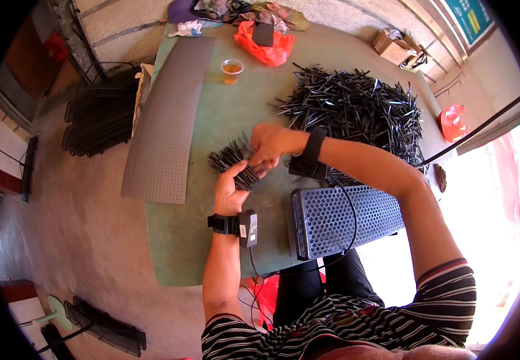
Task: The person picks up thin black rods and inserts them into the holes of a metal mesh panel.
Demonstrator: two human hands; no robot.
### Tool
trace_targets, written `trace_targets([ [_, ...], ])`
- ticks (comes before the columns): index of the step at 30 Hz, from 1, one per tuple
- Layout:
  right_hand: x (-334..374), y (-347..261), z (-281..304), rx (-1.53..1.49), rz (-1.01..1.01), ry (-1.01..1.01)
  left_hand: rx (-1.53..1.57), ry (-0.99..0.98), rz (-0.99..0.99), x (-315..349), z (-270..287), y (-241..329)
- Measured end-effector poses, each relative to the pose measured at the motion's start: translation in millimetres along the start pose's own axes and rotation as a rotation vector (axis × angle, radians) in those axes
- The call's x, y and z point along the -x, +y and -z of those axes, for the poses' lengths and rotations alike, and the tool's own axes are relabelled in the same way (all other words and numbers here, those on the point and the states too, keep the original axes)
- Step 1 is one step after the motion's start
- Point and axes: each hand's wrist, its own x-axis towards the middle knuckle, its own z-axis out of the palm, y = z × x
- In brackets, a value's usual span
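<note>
one bunch (227, 157) of black strips is held over the bench (173, 252), the fingers of the left hand (230, 193) clamped round it; those of the right hand (270, 143) curl at its side, too blurred to tell whether they grip any. little looks done and much left, with one big pile (356, 102) lying loose (far too many strips to count). the bench also carries one holed sheet (170, 120), one holed box (350, 217) and one cup (231, 72).
</note>
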Motion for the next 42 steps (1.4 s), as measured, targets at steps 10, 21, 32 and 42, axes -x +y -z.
trace_targets([
  [10,31.1,-8.3,11.9,0.068,0.227,-0.026,-0.041,-0.056,-0.020,10.5,-6.5,-1.1],
  [21,230.1,19.9,-24.1,0.115,0.391,0.471,-0.063,-0.052,-0.088,12.2,-3.2,15.3],
  [32,272.1,73.1,-182.2,-1.314,0.337,0.417,-0.272,0.003,-0.365,160.9,-117.6,-95.3],
  [42,287.1,36.5,-225.2,-1.972,0.487,0.130,-0.897,0.235,-0.854,231.2,-162.5,-259.6],
])
